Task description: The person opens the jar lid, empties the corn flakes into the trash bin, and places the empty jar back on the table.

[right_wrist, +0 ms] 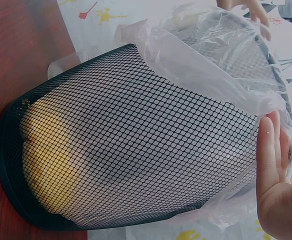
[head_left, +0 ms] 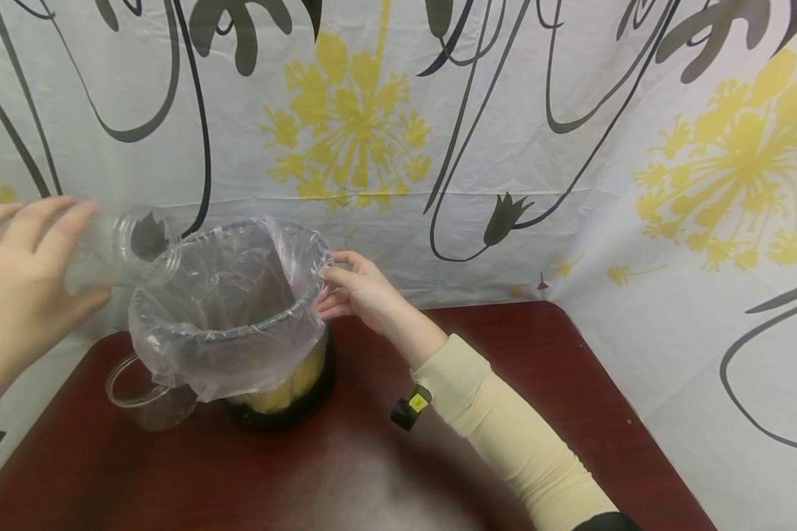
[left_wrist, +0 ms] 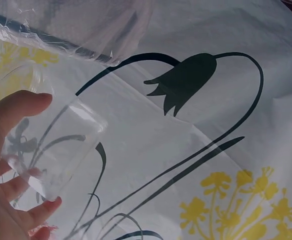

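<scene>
My left hand (head_left: 23, 273) grips a clear plastic jar (head_left: 142, 254), which is tipped on its side with the open mouth facing the bag-lined bin. In the left wrist view, the thumb and fingers curl round the see-through jar (left_wrist: 71, 130). The black mesh bin (right_wrist: 161, 135) stands upright on the table, a translucent plastic bag (head_left: 239, 369) folded over its rim. My right hand (head_left: 359, 291) pinches the bagged rim on the right side, thumb and fingers on either side of it. Something yellow (right_wrist: 51, 160) shows through the mesh near the bottom.
A second clear round container (head_left: 149, 398) sits on the table just left of the bin. The dark red table (head_left: 438, 457) meets a white patterned cloth (head_left: 385, 243) hanging behind and at the sides.
</scene>
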The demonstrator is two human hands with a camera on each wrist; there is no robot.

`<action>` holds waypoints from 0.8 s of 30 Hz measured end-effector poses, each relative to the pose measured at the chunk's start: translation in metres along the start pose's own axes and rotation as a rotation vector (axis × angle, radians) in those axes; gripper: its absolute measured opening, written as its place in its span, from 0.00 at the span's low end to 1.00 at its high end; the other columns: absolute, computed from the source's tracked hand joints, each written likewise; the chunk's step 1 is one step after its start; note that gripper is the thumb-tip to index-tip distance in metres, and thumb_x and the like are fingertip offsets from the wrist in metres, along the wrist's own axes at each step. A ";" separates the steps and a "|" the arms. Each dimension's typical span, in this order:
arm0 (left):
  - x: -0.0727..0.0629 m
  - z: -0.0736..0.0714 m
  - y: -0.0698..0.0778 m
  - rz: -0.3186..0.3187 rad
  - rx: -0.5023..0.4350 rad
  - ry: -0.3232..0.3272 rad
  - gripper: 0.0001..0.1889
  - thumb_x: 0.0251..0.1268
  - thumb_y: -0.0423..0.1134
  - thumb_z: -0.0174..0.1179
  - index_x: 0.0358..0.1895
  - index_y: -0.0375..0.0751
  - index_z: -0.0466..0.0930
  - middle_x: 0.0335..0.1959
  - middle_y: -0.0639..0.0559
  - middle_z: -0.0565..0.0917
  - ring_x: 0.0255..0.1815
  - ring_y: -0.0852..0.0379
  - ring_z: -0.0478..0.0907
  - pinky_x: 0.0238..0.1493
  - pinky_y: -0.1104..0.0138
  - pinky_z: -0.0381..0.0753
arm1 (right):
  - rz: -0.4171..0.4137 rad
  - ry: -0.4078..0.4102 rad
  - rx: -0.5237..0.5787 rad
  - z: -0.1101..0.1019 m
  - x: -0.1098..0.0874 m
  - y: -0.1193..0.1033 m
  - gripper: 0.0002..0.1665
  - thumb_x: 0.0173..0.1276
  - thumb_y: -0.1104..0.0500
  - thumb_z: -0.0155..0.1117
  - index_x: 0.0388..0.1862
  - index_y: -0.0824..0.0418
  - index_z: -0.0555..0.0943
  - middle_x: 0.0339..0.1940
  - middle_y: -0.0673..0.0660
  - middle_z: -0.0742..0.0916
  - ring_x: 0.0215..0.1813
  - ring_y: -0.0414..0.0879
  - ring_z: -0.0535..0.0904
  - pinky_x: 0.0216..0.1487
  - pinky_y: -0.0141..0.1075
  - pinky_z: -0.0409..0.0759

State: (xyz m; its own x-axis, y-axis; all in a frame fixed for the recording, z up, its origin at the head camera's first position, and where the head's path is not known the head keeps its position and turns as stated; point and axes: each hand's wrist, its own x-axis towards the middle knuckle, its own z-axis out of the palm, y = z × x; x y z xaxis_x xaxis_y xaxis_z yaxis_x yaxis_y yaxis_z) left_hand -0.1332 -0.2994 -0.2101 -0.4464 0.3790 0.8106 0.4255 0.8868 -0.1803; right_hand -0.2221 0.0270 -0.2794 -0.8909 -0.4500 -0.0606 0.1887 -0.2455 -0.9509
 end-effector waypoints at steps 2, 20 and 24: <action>-0.002 0.002 -0.002 -0.044 -0.044 0.027 0.39 0.45 0.49 0.60 0.62 0.28 0.67 0.57 0.25 0.70 0.56 0.19 0.61 0.64 0.39 0.53 | -0.003 -0.001 0.001 0.000 0.000 0.000 0.27 0.72 0.66 0.51 0.68 0.64 0.59 0.21 0.61 0.79 0.19 0.48 0.80 0.25 0.39 0.83; -0.030 0.012 -0.016 -0.344 -0.256 0.057 0.57 0.40 0.73 0.57 0.62 0.23 0.64 0.53 0.19 0.68 0.59 0.26 0.61 0.69 0.48 0.53 | -0.025 -0.009 0.000 0.000 0.002 0.001 0.25 0.72 0.66 0.52 0.66 0.66 0.60 0.21 0.61 0.79 0.18 0.48 0.80 0.24 0.39 0.83; -0.041 0.018 -0.020 -0.395 -0.314 0.082 0.47 0.40 0.56 0.67 0.64 0.30 0.66 0.56 0.22 0.69 0.61 0.31 0.63 0.68 0.54 0.54 | -0.024 -0.006 -0.003 0.000 0.001 0.002 0.26 0.72 0.66 0.52 0.66 0.66 0.59 0.21 0.61 0.79 0.19 0.48 0.80 0.25 0.39 0.83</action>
State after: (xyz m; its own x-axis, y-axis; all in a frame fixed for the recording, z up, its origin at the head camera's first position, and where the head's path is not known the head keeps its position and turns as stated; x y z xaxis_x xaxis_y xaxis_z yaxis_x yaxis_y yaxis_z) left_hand -0.1371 -0.3277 -0.2496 -0.5629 -0.0028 0.8265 0.4582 0.8312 0.3149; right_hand -0.2230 0.0265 -0.2811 -0.8926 -0.4494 -0.0360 0.1663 -0.2540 -0.9528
